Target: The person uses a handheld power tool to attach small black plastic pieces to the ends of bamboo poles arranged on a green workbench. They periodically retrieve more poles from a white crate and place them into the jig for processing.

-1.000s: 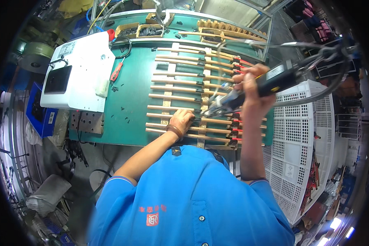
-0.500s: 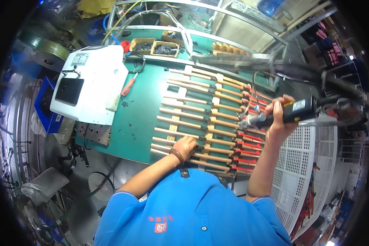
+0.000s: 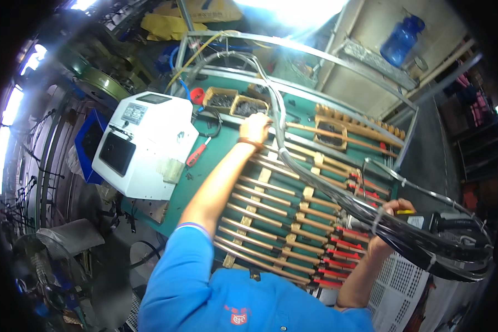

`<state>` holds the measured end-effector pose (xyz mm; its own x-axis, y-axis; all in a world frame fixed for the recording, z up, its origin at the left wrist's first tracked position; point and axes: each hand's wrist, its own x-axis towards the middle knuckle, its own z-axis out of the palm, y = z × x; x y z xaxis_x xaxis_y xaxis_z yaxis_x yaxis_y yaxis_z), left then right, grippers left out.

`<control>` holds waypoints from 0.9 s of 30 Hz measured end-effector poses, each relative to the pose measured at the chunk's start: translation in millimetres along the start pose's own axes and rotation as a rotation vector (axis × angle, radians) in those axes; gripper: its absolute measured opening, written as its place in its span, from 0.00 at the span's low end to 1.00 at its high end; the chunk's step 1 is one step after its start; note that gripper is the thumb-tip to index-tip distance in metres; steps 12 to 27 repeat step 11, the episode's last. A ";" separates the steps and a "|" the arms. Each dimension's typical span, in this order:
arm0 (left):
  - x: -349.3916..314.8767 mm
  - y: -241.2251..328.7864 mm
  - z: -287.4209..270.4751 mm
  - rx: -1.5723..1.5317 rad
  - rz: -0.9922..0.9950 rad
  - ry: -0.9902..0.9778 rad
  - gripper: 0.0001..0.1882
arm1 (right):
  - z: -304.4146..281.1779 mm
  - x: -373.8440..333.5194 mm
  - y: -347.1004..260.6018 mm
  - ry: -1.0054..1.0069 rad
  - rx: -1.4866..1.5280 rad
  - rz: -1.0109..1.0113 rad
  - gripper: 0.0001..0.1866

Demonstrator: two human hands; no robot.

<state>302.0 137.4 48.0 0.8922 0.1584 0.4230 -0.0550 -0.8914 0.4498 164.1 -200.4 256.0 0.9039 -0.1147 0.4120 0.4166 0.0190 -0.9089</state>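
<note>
My left hand (image 3: pixel 254 128) reaches to the far side of the green table, beside a small box of black parts (image 3: pixel 251 106). Its fingers close at the near-left end of a long tan rod (image 3: pixel 332 133), which has a red piece toward its right end; a cable partly covers this spot. At the right, my right hand (image 3: pixel 392 209) grips a black power tool (image 3: pixel 425 221) with a pale label, partly hidden behind a bundle of black cables (image 3: pixel 365 207). Between my hands, several tan rods (image 3: pixel 257 228) with dark joints and red ends (image 3: pixel 343 255) lie side by side on slotted wooden strips (image 3: pixel 264 176).
A white machine (image 3: pixel 149 149) stands on the left, with a red-handled screwdriver (image 3: pixel 198 154) beside it. More part boxes (image 3: pixel 220 98) and a notched wooden block (image 3: pixel 359 120) sit along the back. A metal frame and hanging hoses cross above the table (image 3: pixel 191 191).
My left hand has left the near rods and moved far across the table; a rod now extends from its fingers. My right hand still holds the power tool. The view has shifted.
</note>
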 end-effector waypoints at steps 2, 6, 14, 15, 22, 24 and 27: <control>29.9 -19.4 23.3 0.134 -0.182 0.019 0.07 | -9.2 9.8 13.2 -0.028 0.009 -0.072 0.16; 59.6 -57.2 40.0 0.260 -0.532 -0.210 0.25 | -11.1 11.6 9.4 0.091 -0.112 -0.030 0.13; 81.7 -68.4 43.6 0.306 -0.485 -0.465 0.34 | -20.7 14.9 17.1 0.135 -0.156 -0.127 0.17; 81.7 -68.4 43.6 0.306 -0.485 -0.465 0.34 | -20.7 14.9 17.1 0.135 -0.156 -0.127 0.17; 81.7 -68.4 43.6 0.306 -0.485 -0.465 0.34 | -20.7 14.9 17.1 0.135 -0.156 -0.127 0.17; 81.7 -68.4 43.6 0.306 -0.485 -0.465 0.34 | -20.7 14.9 17.1 0.135 -0.156 -0.127 0.17; 81.7 -68.4 43.6 0.306 -0.485 -0.465 0.34 | -20.7 14.9 17.1 0.135 -0.156 -0.127 0.17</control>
